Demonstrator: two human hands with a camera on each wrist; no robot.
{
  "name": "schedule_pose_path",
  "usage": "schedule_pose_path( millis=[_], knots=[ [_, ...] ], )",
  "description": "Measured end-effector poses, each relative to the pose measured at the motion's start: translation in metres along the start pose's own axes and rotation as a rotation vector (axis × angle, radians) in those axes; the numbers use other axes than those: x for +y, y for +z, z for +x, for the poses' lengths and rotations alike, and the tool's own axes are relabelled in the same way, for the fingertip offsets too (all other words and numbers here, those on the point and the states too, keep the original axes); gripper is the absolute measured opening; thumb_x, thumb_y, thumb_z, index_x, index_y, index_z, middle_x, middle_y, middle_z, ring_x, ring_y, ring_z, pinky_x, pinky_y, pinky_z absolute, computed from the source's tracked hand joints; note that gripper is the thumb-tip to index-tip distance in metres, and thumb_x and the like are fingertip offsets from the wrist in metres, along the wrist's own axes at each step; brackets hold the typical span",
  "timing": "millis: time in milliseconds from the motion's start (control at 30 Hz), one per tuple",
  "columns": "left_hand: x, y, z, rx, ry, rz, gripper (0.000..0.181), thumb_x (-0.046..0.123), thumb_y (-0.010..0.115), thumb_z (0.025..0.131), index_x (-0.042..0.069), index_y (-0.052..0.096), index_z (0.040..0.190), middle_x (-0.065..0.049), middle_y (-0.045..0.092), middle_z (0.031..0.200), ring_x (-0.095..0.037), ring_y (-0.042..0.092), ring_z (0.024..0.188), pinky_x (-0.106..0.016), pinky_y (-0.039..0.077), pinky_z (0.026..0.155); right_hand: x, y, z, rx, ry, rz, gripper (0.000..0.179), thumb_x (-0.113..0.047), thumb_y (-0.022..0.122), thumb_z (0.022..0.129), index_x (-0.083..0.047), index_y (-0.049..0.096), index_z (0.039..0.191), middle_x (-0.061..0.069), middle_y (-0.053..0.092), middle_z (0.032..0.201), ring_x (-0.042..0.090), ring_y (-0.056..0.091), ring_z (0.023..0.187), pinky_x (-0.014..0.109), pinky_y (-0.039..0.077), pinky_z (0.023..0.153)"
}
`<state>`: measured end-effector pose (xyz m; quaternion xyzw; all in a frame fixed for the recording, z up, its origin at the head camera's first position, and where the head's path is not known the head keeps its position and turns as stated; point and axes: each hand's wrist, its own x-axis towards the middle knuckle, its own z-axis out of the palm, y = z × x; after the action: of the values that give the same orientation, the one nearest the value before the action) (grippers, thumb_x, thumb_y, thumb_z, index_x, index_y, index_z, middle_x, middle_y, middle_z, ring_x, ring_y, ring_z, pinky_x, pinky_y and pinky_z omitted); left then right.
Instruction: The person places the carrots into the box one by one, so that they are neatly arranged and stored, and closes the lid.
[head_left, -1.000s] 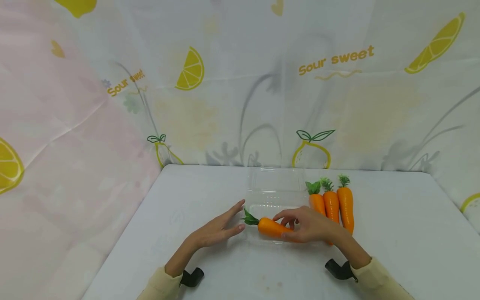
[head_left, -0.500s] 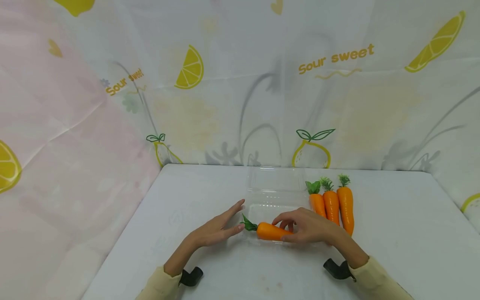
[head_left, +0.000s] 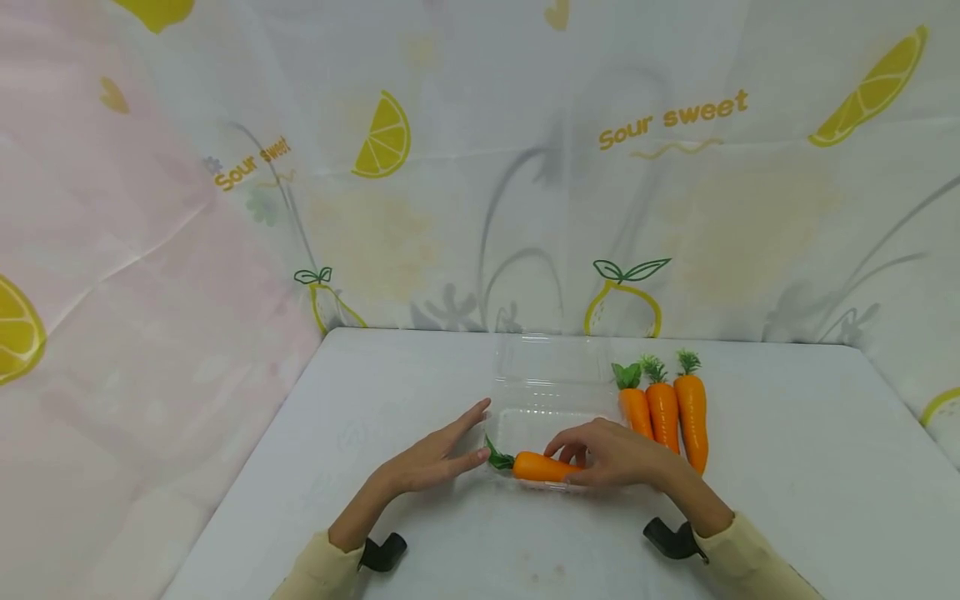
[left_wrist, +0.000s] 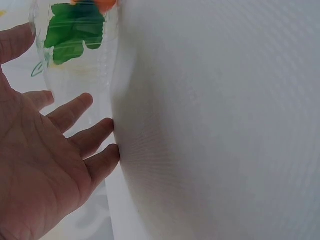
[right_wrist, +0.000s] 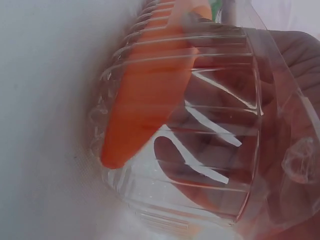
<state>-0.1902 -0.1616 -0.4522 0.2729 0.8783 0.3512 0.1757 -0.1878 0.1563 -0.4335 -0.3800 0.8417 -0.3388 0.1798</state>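
Note:
An orange carrot with green leaves (head_left: pixel 542 467) lies crosswise inside the front of a clear plastic clamshell box (head_left: pixel 551 423), its leafy end to the left. My right hand (head_left: pixel 622 454) reaches into the box from the right and grips the carrot by its narrower part, the tip hidden behind the hand in the head view. Through the ribbed wall in the right wrist view, the carrot (right_wrist: pixel 150 95) slants low along the box's bottom. My left hand (head_left: pixel 435 457) is spread beside the box's left wall, thumb right at the edge; its palm (left_wrist: pixel 45 155) is bare.
Three more carrots (head_left: pixel 663 412) lie side by side to the right of the box, tops pointing away. The box's lid (head_left: pixel 553 360) is folded back toward the lemon-print backdrop (head_left: pixel 465 208). All stand on a white table (head_left: pixel 795 450).
My right hand has lowered the carrot toward the front of the box and levelled it. The right forearm has shifted slightly left; the left hand stays nearly still.

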Motion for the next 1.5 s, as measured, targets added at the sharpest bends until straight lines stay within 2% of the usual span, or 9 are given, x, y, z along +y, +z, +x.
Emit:
schedule_pose_path(
  millis=[433,767,867,1000,1267,1500],
  knots=[
    [0.001,-0.001,0.001,-0.01,-0.003,0.006,0.077,0.054,0.049,0.099,0.027,0.012,0.16,-0.003,0.03,0.159,-0.026,0.024,0.146,-0.058,0.023,0.112,-0.004,-0.001,-0.002,0.005,0.013,-0.047,0.029,-0.014,0.075,0.088,-0.017,0.069,0.116,-0.008,0.069,0.103,0.003,0.06,0.081,0.027,0.053,0.077],
    [0.0,-0.003,0.0,-0.014,0.0,0.004,0.077,0.053,0.05,0.099,0.027,0.011,0.16,-0.003,0.03,0.159,-0.027,0.027,0.145,-0.057,0.025,0.112,-0.008,-0.015,-0.014,0.057,-0.007,-0.003,0.032,-0.026,0.072,0.092,-0.012,0.067,0.12,-0.001,0.069,0.103,0.007,0.06,0.085,0.027,0.053,0.074],
    [0.0,-0.003,0.0,-0.012,-0.001,0.002,0.077,0.053,0.05,0.099,0.028,0.011,0.16,-0.003,0.03,0.159,-0.027,0.027,0.144,-0.058,0.025,0.112,-0.007,-0.02,-0.02,0.094,-0.012,0.001,0.033,-0.028,0.071,0.093,-0.01,0.067,0.121,-0.001,0.069,0.102,0.007,0.06,0.085,0.029,0.054,0.074],
    [-0.001,-0.002,0.001,-0.012,-0.005,-0.004,0.077,0.054,0.05,0.099,0.029,0.011,0.16,-0.002,0.03,0.159,-0.027,0.027,0.144,-0.058,0.025,0.111,-0.003,-0.024,-0.027,0.16,-0.011,-0.039,0.036,-0.032,0.071,0.093,-0.01,0.066,0.121,-0.01,0.066,0.096,0.006,0.058,0.083,0.031,0.054,0.074],
    [-0.002,-0.002,0.001,-0.014,-0.01,-0.012,0.077,0.054,0.05,0.099,0.03,0.011,0.16,-0.001,0.03,0.159,-0.027,0.028,0.144,-0.058,0.025,0.111,-0.002,-0.031,-0.043,0.341,0.045,-0.12,0.033,-0.03,0.076,0.089,-0.017,0.068,0.118,-0.01,0.067,0.097,0.004,0.056,0.081,0.031,0.053,0.072],
    [-0.002,-0.002,0.0,-0.023,-0.011,-0.014,0.077,0.054,0.049,0.099,0.03,0.01,0.16,-0.001,0.03,0.159,-0.026,0.027,0.145,-0.058,0.025,0.111,0.004,-0.037,-0.057,0.436,0.104,-0.161,0.035,-0.037,0.075,0.088,-0.02,0.068,0.118,-0.016,0.064,0.092,0.005,0.055,0.078,0.027,0.051,0.068]
  ],
)
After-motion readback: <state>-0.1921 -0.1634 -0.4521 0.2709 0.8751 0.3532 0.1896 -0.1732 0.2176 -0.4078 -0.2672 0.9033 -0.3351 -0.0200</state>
